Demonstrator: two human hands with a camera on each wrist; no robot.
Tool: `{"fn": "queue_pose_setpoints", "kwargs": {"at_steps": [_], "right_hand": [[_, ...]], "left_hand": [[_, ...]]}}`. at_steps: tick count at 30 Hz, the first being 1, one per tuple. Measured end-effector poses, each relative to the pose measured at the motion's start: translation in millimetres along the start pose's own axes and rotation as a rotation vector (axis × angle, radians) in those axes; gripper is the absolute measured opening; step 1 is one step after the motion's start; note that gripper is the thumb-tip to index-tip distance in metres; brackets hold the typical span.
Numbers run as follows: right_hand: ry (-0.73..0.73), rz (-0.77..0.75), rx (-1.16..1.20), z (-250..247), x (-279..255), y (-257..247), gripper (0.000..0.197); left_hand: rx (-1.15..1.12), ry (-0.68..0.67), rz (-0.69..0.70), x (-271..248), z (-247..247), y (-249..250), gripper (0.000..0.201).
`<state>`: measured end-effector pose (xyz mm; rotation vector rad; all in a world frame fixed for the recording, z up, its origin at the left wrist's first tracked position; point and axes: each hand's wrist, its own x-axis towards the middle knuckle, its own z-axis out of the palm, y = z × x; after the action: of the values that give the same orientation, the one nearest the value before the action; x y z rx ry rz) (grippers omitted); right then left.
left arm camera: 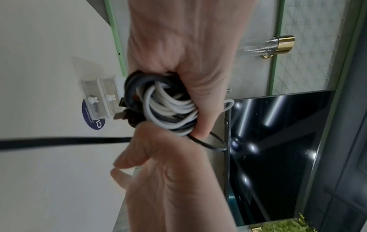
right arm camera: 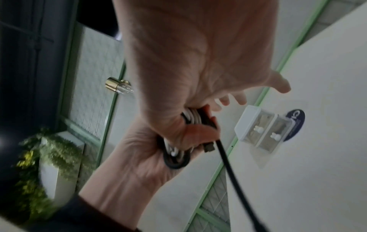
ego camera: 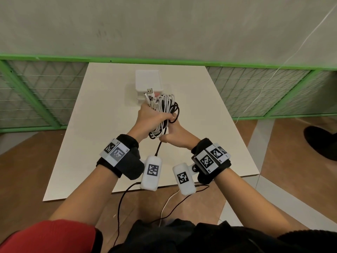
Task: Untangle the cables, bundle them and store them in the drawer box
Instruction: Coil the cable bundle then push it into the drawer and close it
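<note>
A coil of white and black cables point(ego camera: 164, 106) is held above the white table point(ego camera: 109, 125). My left hand point(ego camera: 153, 117) grips its upper part, fingers wrapped round the loops point(left arm camera: 168, 106). USB plugs point(ego camera: 149, 91) stick out above that fist. My right hand point(ego camera: 175, 134) holds the coil's lower end from the right, its thumb pressed on the black loops point(right arm camera: 178, 150). A loose black tail point(ego camera: 158, 147) hangs down from the coil. The small white drawer box point(ego camera: 148, 80) stands behind the hands at the table's far middle, with two translucent drawers point(left arm camera: 99, 97) shut.
A round blue sticker point(left arm camera: 95, 124) lies under the box. A green-framed mesh fence point(ego camera: 45, 92) runs behind and beside the table. A dark shoe point(ego camera: 321, 143) is on the floor at the right. A thin white wire point(ego camera: 273, 75) hangs along the wall.
</note>
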<state>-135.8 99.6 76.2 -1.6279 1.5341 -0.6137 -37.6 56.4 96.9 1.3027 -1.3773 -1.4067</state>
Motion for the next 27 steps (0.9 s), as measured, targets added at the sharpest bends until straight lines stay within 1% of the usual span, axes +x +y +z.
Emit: {"fn": "queue_pose_setpoints", "kwargs": {"at_steps": [2,3,5,7,8,9,11,13,15,16,17,19,20,21,24,26,27], "right_hand": [[0.006,0.005,0.109,0.5,-0.8,-1.6,0.086],[-0.005,0.011,0.173,-0.6,-2.3,-4.4,0.08],[-0.044,0.028,0.37,-1.4,-6.1,-7.2,0.071],[-0.056,0.057,0.602,-2.4,-9.6,-8.8,0.061],[-0.048,0.061,0.66,-2.5,-9.7,-9.7,0.054],[-0.02,0.068,0.633,-2.2,-7.0,-8.3,0.05],[0.022,0.054,0.461,-2.6,-2.5,-7.1,0.048],[0.023,0.035,0.3,-3.6,-0.4,-2.5,0.049],[0.008,0.035,0.178,-3.8,-1.6,7.3,0.045],[0.024,0.01,0.11,-3.8,-3.2,11.7,0.043],[0.073,-0.04,0.029,-4.7,-4.4,14.6,0.04],[0.235,-0.165,-0.162,-9.9,-4.3,15.3,0.033],[0.286,-0.192,-0.266,-14.0,-3.3,13.2,0.028],[0.295,-0.183,-0.377,-18.2,-2.5,9.8,0.026],[0.212,-0.121,-0.666,-25.8,-1.1,3.2,0.026],[0.132,-0.102,-0.779,-29.1,0.1,2.5,0.028],[0.091,-0.1,-0.823,-30.6,0.6,1.5,0.029]], "left_hand": [[-0.05,0.03,0.009,1.5,2.0,0.5,0.069],[-0.087,0.062,0.005,2.9,2.3,1.4,0.068],[-0.145,0.153,-0.019,6.8,0.7,4.3,0.059],[-0.224,0.191,-0.035,11.5,-1.5,7.4,0.054],[-0.259,0.196,-0.038,12.3,-2.2,9.3,0.051],[-0.279,0.202,-0.043,13.0,-2.6,9.9,0.048],[-0.279,0.228,-0.043,14.4,-2.5,9.0,0.053],[-0.277,0.263,-0.05,15.5,-4.4,8.1,0.059],[-0.314,0.261,-0.043,16.6,-8.8,10.8,0.046],[-0.33,0.243,-0.043,16.8,-11.4,13.3,0.039],[-0.33,0.228,-0.047,17.5,-13.4,14.5,0.035],[-0.285,0.183,-0.036,16.8,-12.7,13.9,0.031],[-0.237,0.155,-0.032,16.0,-11.4,12.4,0.03],[-0.192,0.129,-0.033,15.4,-9.8,10.2,0.029],[-0.095,0.028,-0.029,13.3,-5.8,5.8,0.017],[-0.012,-0.049,-0.018,11.9,-4.4,5.2,0.012],[0.032,-0.073,-0.003,11.0,-5.2,5.5,0.013]]}}
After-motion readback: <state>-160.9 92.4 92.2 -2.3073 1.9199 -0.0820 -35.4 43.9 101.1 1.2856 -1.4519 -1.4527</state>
